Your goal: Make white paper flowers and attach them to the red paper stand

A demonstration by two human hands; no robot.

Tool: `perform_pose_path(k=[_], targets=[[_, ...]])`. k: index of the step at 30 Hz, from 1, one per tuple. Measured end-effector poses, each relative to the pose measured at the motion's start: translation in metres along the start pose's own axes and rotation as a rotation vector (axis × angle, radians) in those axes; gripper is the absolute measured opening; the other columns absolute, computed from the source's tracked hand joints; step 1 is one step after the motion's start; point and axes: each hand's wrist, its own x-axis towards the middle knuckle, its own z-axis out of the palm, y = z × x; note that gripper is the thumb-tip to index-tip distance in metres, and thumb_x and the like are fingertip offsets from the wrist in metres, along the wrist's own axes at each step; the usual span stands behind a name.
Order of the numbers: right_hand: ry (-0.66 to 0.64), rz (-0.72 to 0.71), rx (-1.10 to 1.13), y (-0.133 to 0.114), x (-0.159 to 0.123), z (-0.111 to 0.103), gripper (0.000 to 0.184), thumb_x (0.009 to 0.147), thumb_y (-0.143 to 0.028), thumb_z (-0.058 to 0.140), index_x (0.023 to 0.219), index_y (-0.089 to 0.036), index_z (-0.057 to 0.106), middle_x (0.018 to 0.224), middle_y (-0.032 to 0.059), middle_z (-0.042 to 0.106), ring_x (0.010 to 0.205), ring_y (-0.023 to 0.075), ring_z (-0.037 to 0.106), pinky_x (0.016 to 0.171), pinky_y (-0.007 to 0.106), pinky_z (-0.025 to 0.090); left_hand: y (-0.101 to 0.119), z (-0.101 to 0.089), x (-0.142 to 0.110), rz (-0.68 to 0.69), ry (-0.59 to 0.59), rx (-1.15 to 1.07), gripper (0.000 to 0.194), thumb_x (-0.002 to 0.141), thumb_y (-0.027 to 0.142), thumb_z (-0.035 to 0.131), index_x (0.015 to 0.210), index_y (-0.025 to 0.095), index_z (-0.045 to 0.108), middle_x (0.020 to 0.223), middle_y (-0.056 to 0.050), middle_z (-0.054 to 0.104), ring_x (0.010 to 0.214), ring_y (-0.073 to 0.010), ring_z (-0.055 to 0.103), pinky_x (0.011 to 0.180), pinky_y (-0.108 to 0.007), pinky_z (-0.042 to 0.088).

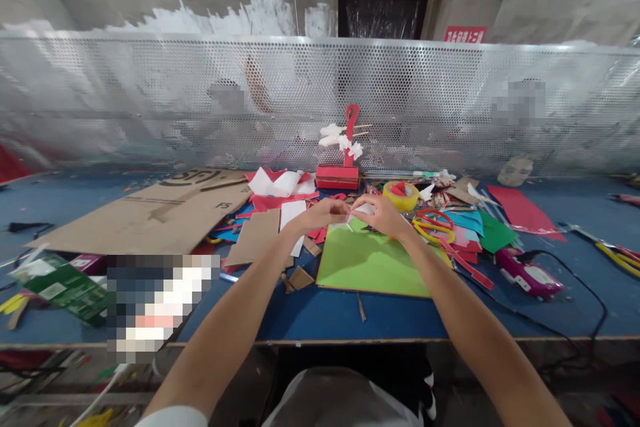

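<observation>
My left hand (pixel 325 213) and my right hand (pixel 383 215) meet at the middle of the table, fingers pinched close together. Between them is a small piece of white paper (pixel 363 209), partly hidden by the fingers. Beneath the hands lies a lime-green sheet (pixel 380 260) that looks backed with cardboard. Just behind stands a red box-shaped craft (pixel 337 177) with an upright hooked strip and white tufts on thin sticks. A roll of yellow tape (pixel 401 196) sits right of my right hand, near yellow-handled scissors (pixel 434 233).
A large cardboard sheet (pixel 150 210) covers the left of the blue table (pixel 310 320). Paper scraps surround the hands. At right are a purple device (pixel 530 273) with a black cable, a red sheet (pixel 523 212) and more scissors (pixel 617 257). A perforated metal screen (pixel 175 100) rises behind.
</observation>
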Motion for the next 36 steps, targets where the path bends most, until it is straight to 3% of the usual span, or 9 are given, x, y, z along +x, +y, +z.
perform_pose_path(k=[5, 11, 20, 29, 36], targets=[[0.077, 0.117, 0.047, -0.004, 0.001, -0.004, 0.019, 0.083, -0.036, 0.062, 0.088, -0.020, 0.068, 0.089, 0.0042, 0.070, 0.078, 0.0185, 0.062, 0.072, 0.030, 0.046, -0.008, 0.002, 0.005, 0.083, -0.011, 0.057, 0.026, 0.075, 0.037, 0.070, 0.084, 0.014, 0.061, 0.067, 0.002, 0.054, 0.061, -0.0093, 0.047, 0.062, -0.024, 0.038], [0.109, 0.189, 0.200, -0.004, 0.002, -0.005, 0.022, 0.083, -0.040, 0.061, 0.089, -0.020, 0.065, 0.084, 0.0048, 0.068, 0.075, 0.0178, 0.062, 0.065, 0.028, 0.048, -0.016, 0.004, 0.010, 0.157, 0.005, -0.003, 0.024, 0.077, 0.032, 0.070, 0.089, 0.015, 0.058, 0.080, -0.001, 0.061, 0.072, -0.0107, 0.056, 0.068, -0.024, 0.042], [0.097, 0.179, 0.234, 0.000, 0.001, -0.003, 0.024, 0.084, -0.042, 0.062, 0.089, -0.019, 0.065, 0.079, 0.0032, 0.066, 0.067, 0.0152, 0.058, 0.061, 0.027, 0.046, -0.008, 0.006, 0.007, 0.150, 0.070, -0.051, 0.030, 0.080, 0.037, 0.070, 0.095, 0.014, 0.058, 0.086, -0.004, 0.066, 0.074, -0.0113, 0.059, 0.068, -0.024, 0.043], [0.087, 0.182, 0.233, 0.006, 0.002, -0.001, 0.030, 0.084, -0.048, 0.061, 0.091, -0.019, 0.066, 0.075, 0.0023, 0.064, 0.060, 0.0133, 0.054, 0.056, 0.025, 0.043, -0.005, 0.011, 0.007, 0.115, 0.052, -0.096, 0.036, 0.073, 0.034, 0.077, 0.094, 0.015, 0.054, 0.087, -0.005, 0.066, 0.080, -0.0146, 0.063, 0.069, -0.025, 0.044], [0.100, 0.183, 0.206, 0.009, 0.002, 0.002, 0.033, 0.083, -0.052, 0.061, 0.086, -0.019, 0.065, 0.071, 0.0011, 0.060, 0.061, 0.0139, 0.053, 0.057, 0.025, 0.043, -0.010, 0.013, 0.010, 0.149, 0.061, -0.128, 0.038, 0.071, 0.029, 0.077, 0.096, 0.016, 0.051, 0.087, -0.002, 0.063, 0.070, -0.0095, 0.058, 0.063, -0.022, 0.042]])
